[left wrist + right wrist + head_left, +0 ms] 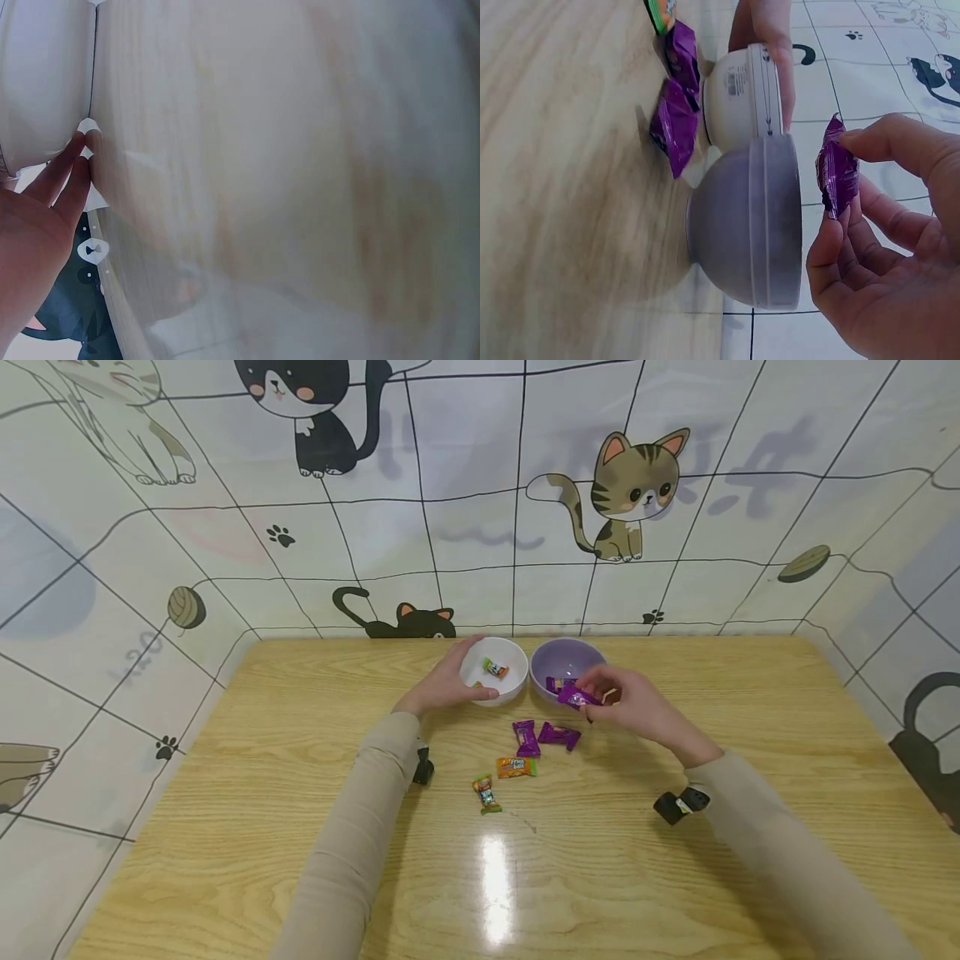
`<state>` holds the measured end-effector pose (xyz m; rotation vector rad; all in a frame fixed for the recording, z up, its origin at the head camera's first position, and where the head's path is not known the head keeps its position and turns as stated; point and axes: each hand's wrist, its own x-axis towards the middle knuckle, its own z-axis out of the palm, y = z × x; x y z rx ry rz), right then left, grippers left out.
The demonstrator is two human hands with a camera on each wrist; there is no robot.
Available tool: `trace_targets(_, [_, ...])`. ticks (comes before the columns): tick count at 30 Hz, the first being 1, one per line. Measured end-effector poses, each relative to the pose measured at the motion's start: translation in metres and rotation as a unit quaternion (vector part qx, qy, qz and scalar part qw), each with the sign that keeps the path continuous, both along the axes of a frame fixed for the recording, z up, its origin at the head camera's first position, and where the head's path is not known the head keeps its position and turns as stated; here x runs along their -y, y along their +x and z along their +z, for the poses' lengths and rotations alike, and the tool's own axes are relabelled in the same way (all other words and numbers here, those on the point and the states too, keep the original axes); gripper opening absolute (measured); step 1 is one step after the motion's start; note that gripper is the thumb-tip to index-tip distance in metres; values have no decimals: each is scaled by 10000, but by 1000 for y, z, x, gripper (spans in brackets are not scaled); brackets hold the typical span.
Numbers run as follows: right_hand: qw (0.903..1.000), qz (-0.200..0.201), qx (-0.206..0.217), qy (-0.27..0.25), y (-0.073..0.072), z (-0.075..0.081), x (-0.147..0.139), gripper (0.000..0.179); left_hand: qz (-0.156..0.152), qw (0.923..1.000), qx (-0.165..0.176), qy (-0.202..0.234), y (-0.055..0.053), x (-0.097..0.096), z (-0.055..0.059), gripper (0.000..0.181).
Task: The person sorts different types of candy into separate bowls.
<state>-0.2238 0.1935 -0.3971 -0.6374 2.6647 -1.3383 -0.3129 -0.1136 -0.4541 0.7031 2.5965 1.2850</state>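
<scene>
My right hand [632,700] pinches a purple-wrapped candy [838,169] between thumb and fingers, just above the front rim of the purple bowl [567,649]. Inside that bowl another purple candy [558,684] shows. With thumb in front and fingers at the back, my left hand [444,681] holds the white bowl [517,653] by its left side. A green-and-orange candy [495,668] lies in the white bowl, beside a partly hidden one. The left wrist view shows the fingers [69,184] of the left hand against the white bowl's side.
On the wooden table [300,735], in front of the bowls, lie two purple candies [527,738], an orange candy [516,767] and a green-and-orange candy [487,794]. A cat-patterned cloth [480,535] stands behind the bowls.
</scene>
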Motion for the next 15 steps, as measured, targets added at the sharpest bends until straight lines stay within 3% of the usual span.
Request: trace_targets(15, [9986,-500,181,-56,-27,1,-2,30,-35,10000,-28,-42,-1,0,-2,101])
